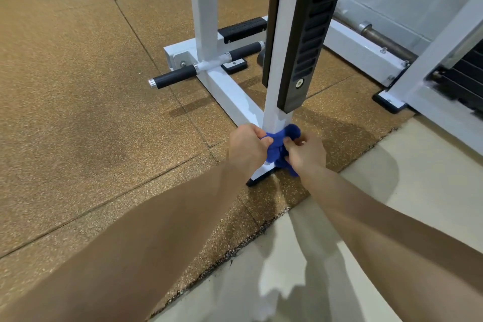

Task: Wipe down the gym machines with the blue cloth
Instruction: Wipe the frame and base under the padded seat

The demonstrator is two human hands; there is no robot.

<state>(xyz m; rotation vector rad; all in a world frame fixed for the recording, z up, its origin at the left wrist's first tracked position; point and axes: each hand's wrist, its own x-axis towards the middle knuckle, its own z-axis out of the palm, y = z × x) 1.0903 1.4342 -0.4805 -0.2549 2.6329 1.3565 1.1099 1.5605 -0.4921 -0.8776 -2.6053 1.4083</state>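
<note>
A bunched blue cloth (281,144) sits at the foot of a white upright post (281,65) of a gym machine, low near the floor. My left hand (247,146) grips the cloth's left side with curled fingers. My right hand (305,150) pinches its right side between thumb and fingers. The cloth touches the post's base, just above the white floor bar (232,94). Part of the cloth is hidden behind my hands.
A black slotted strip (308,42) runs down the post. Black-gripped handles (173,77) and a black tread plate (243,29) stick out from the frame behind. A second white frame (407,91) and a steel bar (386,39) stand right. Brown rubber flooring meets pale tile (392,191).
</note>
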